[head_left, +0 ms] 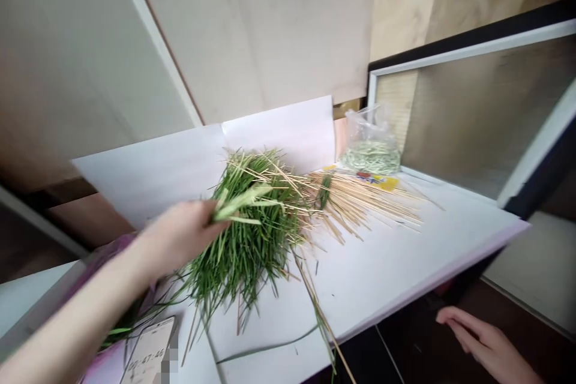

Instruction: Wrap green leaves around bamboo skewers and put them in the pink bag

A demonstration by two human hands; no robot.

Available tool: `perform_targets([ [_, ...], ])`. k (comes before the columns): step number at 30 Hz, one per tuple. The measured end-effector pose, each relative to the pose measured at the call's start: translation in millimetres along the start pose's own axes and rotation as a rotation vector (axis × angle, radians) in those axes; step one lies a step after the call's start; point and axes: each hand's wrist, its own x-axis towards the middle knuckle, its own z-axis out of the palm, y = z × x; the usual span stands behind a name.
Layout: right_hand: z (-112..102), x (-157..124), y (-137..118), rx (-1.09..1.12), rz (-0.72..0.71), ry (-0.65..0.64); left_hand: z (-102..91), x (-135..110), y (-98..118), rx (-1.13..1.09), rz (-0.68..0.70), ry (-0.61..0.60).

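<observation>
My left hand point(180, 237) reaches over a white table point(405, 258) and is closed on a few pale green leaf strips point(240, 204). Those strips stick out to the right above a big heap of green grass-like leaves point(243, 240). Thin tan sticks point(360, 204) lie fanned out just right of the heap. My right hand point(481, 342) hangs below the table's front edge at lower right. Its fingers are stretched out and it holds nothing.
A clear plastic bag point(371, 144) with pale green strips stands at the back near a framed panel point(477, 108). A yellow packet point(378, 180) lies under the sticks. A phone showing a timer point(148, 351) rests at the lower left.
</observation>
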Motion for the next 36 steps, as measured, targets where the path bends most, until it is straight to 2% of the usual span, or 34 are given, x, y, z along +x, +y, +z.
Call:
perform_targets([
  [1,-3,3,4,0.001,-0.013,-0.140,20.1,-3,19,-0.063,0.064,-0.094],
  [3,-4,7,7,-0.003,-0.020,-0.279,65.5,-11,51,-0.170,0.171,-0.237],
  [5,-2,7,6,-0.004,-0.027,-0.252,110.5,-17,74,-0.231,0.235,-0.304],
  [7,0,5,2,-0.007,-0.045,-0.191,147.3,-22,88,-0.216,0.245,-0.324],
  [10,-3,-1,-8,-0.023,-0.082,-0.093,180.5,-25,100,-0.196,0.223,-0.303],
  [14,-3,-5,-39,-0.037,-0.177,0.168,197.1,-25,109,-0.243,0.218,-0.287],
  [16,3,1,-60,-0.079,-0.234,0.192,201.8,-24,110,-0.274,0.232,-0.284],
  [19,21,24,-96,-0.166,-0.357,0.108,209.0,-22,109,-0.305,0.249,-0.258],
  [22,43,59,-133,-0.343,-0.474,0.011,216.5,-21,104,-0.349,0.259,-0.229],
  [27,87,115,-181,-0.591,-0.564,-0.108,227.9,-22,95,-0.489,0.256,-0.182],
  [32,122,141,-194,-0.880,-0.503,-0.189,235.1,-22,85,-0.653,0.243,-0.082],
  [36,132,144,-192,-1.000,-0.417,-0.221,237.2,-19,78,-0.870,0.180,-0.055],
])
